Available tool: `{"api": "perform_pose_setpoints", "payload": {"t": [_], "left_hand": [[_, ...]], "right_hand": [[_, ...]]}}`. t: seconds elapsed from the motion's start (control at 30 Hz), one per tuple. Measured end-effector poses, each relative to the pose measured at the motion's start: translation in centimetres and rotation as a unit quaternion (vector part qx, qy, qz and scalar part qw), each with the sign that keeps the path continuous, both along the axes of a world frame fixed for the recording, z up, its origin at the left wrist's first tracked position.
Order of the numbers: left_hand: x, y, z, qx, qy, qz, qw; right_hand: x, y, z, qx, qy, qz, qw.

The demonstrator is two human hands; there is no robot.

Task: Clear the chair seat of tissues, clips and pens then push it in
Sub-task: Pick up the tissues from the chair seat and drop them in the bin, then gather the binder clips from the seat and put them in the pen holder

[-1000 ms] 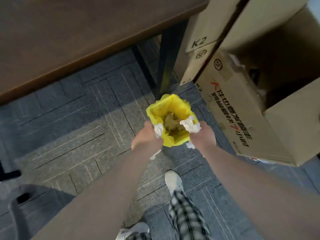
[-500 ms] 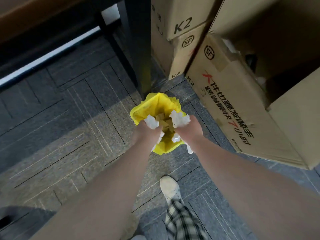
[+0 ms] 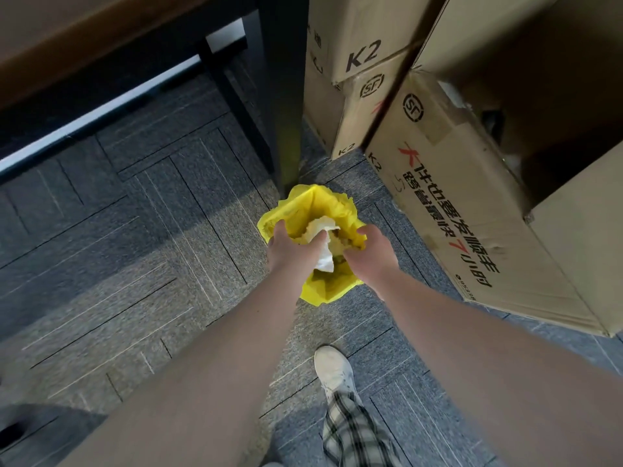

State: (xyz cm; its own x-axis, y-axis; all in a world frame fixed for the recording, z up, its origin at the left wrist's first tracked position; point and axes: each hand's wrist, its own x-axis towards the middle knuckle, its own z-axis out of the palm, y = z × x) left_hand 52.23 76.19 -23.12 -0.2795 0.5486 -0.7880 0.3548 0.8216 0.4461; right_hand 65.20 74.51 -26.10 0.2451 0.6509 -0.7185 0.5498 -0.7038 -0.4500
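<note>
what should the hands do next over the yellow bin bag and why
Probably let the left hand release the white tissue so it drops into the yellow bin bag. The tissue is partly over the bag's opening, crumpled waste already lies inside, and the right hand looks open and empty at the rim.

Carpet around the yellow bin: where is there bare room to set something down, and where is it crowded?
The carpet left of the yellow bin, out from the black table leg, is bare and wide. A smaller bare patch lies between the bin and the white shoe. To the right it is crowded: the cardboard boxes leave only a narrow strip.
</note>
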Motion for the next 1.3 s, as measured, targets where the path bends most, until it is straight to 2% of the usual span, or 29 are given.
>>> {"api": "perform_pose_setpoints", "payload": {"t": [0.4,0.57,0.73,1.0,1.3], "left_hand": [[-3.2,-1.8,5.5,0.008,0.035,-0.112,0.993],[-7.6,-4.8,9.2,0.012,0.017,-0.113,0.993],[-13.5,-9.3,12.7,0.011,0.007,-0.033,0.999],[-27.0,-20.7,15.1,0.027,0.007,0.101,0.994],[-41.1,-39.4,17.7,0.04,0.07,0.29,0.954]], "right_hand": [[-0.5,-1.1,5.0,-0.024,-0.036,0.13,0.991],[-3.0,-1.5,8.2,-0.018,-0.051,0.198,0.979],[-8.7,-3.3,11.5,-0.015,-0.072,0.279,0.958],[-24.2,-9.6,15.5,0.016,-0.07,0.455,0.888],[-42.8,-23.1,17.7,0.029,-0.023,0.618,0.786]]}}
